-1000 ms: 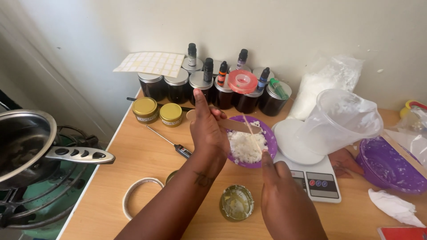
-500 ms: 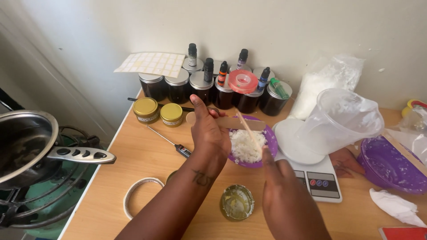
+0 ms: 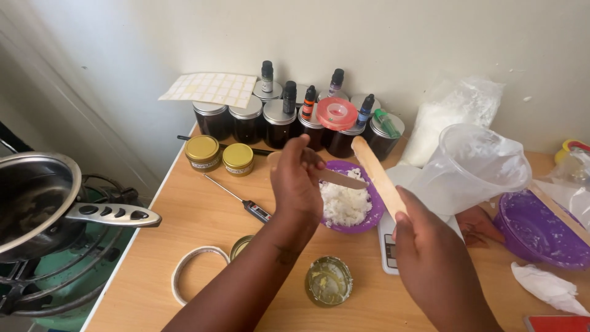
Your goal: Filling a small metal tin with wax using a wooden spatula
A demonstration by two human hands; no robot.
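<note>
2 hands worked over table (image 3: 184,215). Left hand (image 3: 298,181) gripped knife (image 3: 341,179), blade over purple bowl (image 3: 369,220) of white wax (image 3: 344,206). Right hand (image 3: 430,252) closed on wooden stick (image 3: 378,175), tilted up beside bowl. Open tin (image 3: 329,281) sat nearer, between forearms.

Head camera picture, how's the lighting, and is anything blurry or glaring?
Head view: soft, even daylight, faint shadows on the wooden table; mild glare on the pan rim and the clear plastic jug; the left hand and right hand look slightly soft; straight edges bow near the frame's borders.
</note>
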